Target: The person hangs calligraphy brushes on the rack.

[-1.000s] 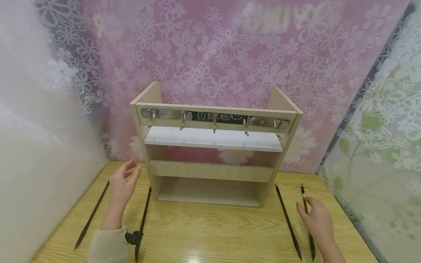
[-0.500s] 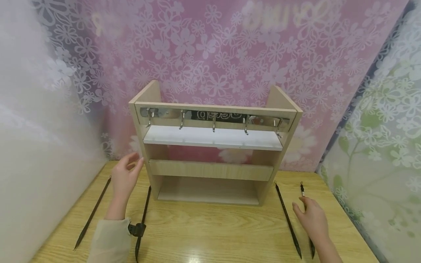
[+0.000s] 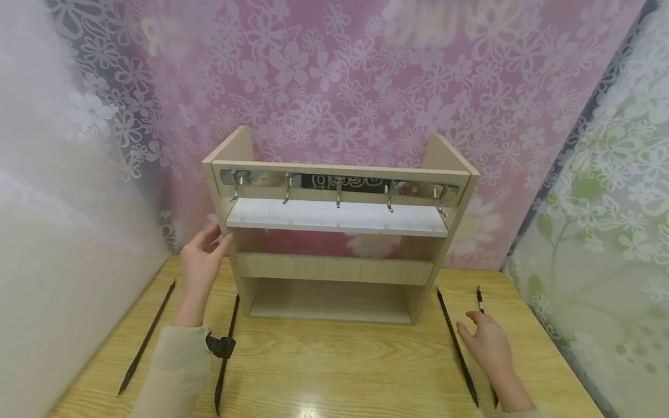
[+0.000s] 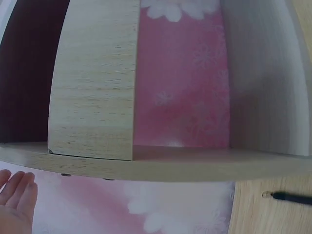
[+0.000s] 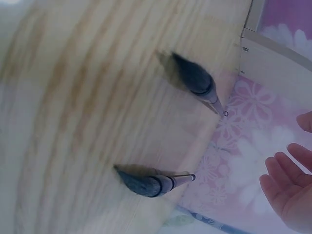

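My left hand point(image 3: 202, 258) is raised beside the left side panel of a wooden shelf rack point(image 3: 334, 270), fingers loosely bent and holding nothing. Whether it touches the panel I cannot tell. Over the right part of the table my right hand point(image 3: 488, 351) hovers with relaxed fingers. It hides much of the outermost calligraphy brush point(image 3: 480, 302). Another brush point(image 3: 457, 348) lies just left of it; the right wrist view shows the dark tips of both brushes point(image 5: 195, 78). Two more lie on the left, an outer brush point(image 3: 148, 337) and an inner brush point(image 3: 225, 377) partly behind the wristwatch point(image 3: 222, 346).
A metal strip with several hooks point(image 3: 338, 194) runs along the rack's top front. Below it sits a white shelf board point(image 3: 334, 217). The rack stands at the back of a wood-grain table point(image 3: 324, 371), with a pink floral backdrop point(image 3: 340, 75) behind and pale walls at both sides.
My left hand has risen and moved right, closer to the rack's side. The right hand has shifted slightly left and up. All the brushes stay on the table.
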The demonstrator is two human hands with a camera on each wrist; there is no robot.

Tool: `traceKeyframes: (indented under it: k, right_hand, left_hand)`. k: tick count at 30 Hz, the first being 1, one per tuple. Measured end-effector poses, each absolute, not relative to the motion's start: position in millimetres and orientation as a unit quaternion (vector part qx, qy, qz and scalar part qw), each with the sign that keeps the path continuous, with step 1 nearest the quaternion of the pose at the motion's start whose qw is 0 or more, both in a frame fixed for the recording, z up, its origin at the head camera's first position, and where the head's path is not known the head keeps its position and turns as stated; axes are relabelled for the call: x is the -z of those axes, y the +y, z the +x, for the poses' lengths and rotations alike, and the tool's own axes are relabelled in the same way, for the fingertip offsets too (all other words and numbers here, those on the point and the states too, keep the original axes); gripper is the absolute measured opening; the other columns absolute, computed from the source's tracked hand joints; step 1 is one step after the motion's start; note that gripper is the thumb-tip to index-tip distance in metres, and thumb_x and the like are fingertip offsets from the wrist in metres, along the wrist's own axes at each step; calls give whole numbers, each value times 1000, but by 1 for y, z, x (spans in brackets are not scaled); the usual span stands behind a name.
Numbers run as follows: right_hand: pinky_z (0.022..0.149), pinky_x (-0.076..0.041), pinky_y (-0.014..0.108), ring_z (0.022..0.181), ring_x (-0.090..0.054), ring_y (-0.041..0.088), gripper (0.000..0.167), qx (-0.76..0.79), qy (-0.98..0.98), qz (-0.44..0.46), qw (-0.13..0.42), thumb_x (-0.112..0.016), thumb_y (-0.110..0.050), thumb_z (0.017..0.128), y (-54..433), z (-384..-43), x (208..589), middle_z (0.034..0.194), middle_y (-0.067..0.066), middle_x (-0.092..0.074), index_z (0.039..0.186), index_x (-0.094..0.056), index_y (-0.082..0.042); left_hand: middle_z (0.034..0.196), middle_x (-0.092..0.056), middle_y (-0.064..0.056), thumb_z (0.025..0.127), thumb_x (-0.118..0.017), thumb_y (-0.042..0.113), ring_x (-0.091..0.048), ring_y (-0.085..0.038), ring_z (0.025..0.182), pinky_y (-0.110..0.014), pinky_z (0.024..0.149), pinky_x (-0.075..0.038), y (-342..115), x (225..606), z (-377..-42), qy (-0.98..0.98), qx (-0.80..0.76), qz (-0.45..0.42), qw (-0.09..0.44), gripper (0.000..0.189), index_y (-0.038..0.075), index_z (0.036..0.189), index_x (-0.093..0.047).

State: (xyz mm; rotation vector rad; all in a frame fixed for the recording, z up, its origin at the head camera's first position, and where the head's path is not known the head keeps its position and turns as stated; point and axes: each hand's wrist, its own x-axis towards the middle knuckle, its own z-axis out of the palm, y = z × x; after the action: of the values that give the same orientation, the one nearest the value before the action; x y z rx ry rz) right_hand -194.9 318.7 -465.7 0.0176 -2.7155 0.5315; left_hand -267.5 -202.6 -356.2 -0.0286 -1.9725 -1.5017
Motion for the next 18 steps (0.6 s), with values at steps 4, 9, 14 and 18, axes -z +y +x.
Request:
traceKeyframes:
  k: [4,9,14,18]
  right_hand:
    - [57,-49,44,77,-57,37,37,-183,-966,20,184,-63,-18,78,319,-200,469,93,27,-57,102,-56,10]
    - [61,-48,46,80,-56,39,38,-185,-970,18,158,-63,-16,79,319,-204,470,92,27,-57,102,-54,12]
    - [62,-48,46,78,-56,39,39,-194,-974,17,112,-63,-14,80,322,-209,470,90,30,-58,102,-53,16]
    - [58,-49,42,74,-58,37,39,-200,-977,9,75,-63,-13,79,324,-212,472,91,31,-58,101,-52,17]
  left_hand:
    - [111,-58,-18,76,-69,8,-57,-22,100,-25,83,-45,-203,349,-275,-706,639,-15,305,40,-5,111,-58]
    - [113,-56,-19,75,-69,7,-55,-19,102,-24,83,-45,-201,344,-278,-700,655,-12,282,43,-5,114,-56]
    - [113,-56,-20,77,-68,6,-56,-20,101,-22,81,-46,-199,344,-279,-708,649,-9,277,41,-5,114,-56]
    - [112,-56,-21,77,-66,2,-55,-19,101,-22,81,-46,-199,345,-281,-707,651,-7,276,38,-6,113,-56]
